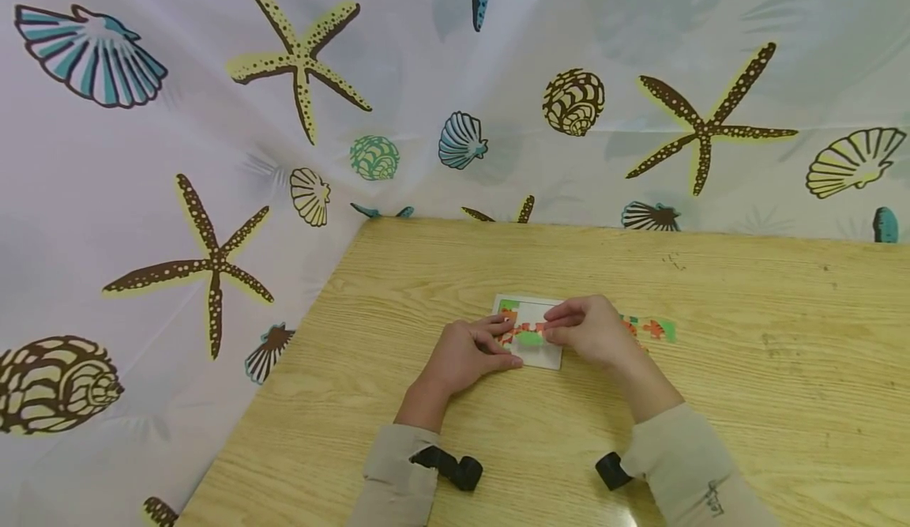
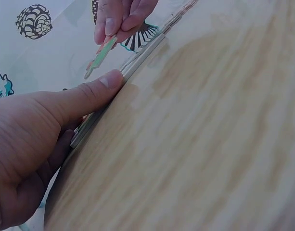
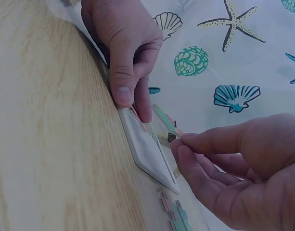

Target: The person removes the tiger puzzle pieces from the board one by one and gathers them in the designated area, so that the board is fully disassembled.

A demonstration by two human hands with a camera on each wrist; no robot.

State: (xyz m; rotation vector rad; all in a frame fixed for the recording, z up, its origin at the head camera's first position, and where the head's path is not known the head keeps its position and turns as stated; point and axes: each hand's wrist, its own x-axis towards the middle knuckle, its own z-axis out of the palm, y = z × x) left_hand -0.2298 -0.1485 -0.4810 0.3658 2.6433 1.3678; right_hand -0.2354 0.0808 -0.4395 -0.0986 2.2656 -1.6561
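A white puzzle tray lies on the wooden table, with orange and green puzzle pieces along its left side. My left hand holds the tray at its left part. The thumb lies along the near rim and the other fingers rest over the pieces. Pinched between my right thumb and fingertips is a green and orange puzzle piece, tilted above the tray. The right hand hovers over the tray's right side. In the right wrist view, the bare white floor of the tray shows below the piece.
Several loose puzzle pieces lie just right of the tray, partly hidden by my right hand. A white curtain printed with shells and starfish hangs behind and left of the wooden table.
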